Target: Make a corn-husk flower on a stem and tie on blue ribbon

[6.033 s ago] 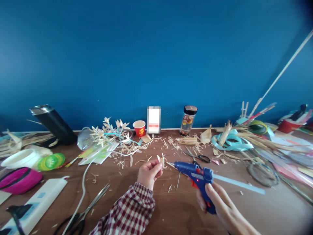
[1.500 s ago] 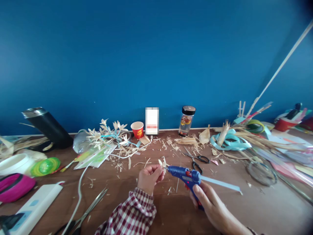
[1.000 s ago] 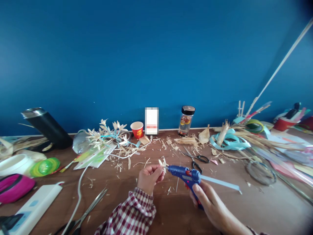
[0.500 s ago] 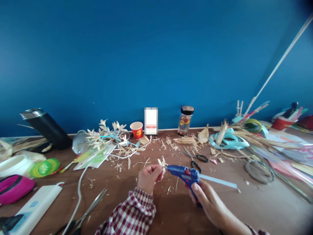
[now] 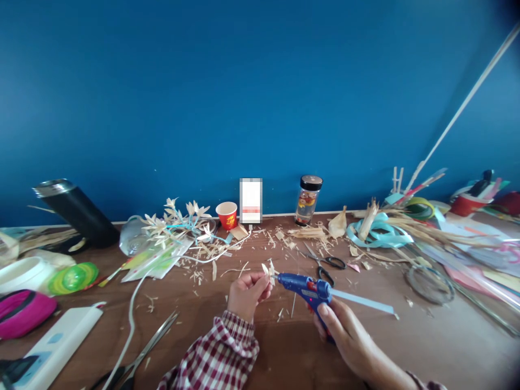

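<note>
L hand (image 5: 246, 296) fingers pinched tight on pale petals (image 5: 272, 269) over table (image 5: 288, 360), glue gun (image 5: 299, 284) nozzle right by; contact unclear. R hand (image 5: 345, 327) fingers wrapped round grip; gun label (image 5: 307, 293) illeg. Red cup (image 5: 225, 218) behind w/ gold char.

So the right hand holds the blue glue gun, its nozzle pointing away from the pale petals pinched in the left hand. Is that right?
Not quite: the nozzle points toward the pale petals, as the head view shows. The right hand does hold the blue glue gun, and the left hand pinches the petals.
</note>
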The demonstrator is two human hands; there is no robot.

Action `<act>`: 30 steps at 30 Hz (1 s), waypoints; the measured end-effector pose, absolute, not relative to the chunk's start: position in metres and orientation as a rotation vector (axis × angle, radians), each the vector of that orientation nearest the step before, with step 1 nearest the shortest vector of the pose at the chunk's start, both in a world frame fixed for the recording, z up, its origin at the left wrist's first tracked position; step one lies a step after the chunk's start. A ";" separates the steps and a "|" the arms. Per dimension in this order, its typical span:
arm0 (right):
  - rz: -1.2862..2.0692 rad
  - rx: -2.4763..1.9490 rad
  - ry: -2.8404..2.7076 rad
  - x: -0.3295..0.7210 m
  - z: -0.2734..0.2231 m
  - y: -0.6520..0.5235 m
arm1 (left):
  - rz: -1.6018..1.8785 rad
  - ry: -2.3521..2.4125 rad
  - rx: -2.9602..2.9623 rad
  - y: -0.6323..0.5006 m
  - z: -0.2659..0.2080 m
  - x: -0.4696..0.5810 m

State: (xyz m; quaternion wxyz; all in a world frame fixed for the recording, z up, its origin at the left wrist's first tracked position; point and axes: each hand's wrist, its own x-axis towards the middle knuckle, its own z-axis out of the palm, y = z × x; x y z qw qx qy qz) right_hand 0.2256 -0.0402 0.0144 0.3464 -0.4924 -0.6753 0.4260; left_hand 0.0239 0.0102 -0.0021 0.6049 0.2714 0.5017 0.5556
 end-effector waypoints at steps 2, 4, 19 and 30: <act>1.101 -1.280 -1.756 0.226 0.014 -0.040 | 1.290 1.164 0.629 0.010 -0.002 0.024; 1.094 -1.282 -1.765 0.226 0.014 -0.041 | 1.299 1.164 0.628 0.010 -0.002 0.024; 1.091 -1.305 -1.759 0.225 0.014 -0.041 | 1.290 1.168 0.628 0.010 -0.002 0.024; 0.857 -1.428 -1.777 0.259 0.026 -0.045 | 1.358 1.234 0.553 0.011 0.001 0.027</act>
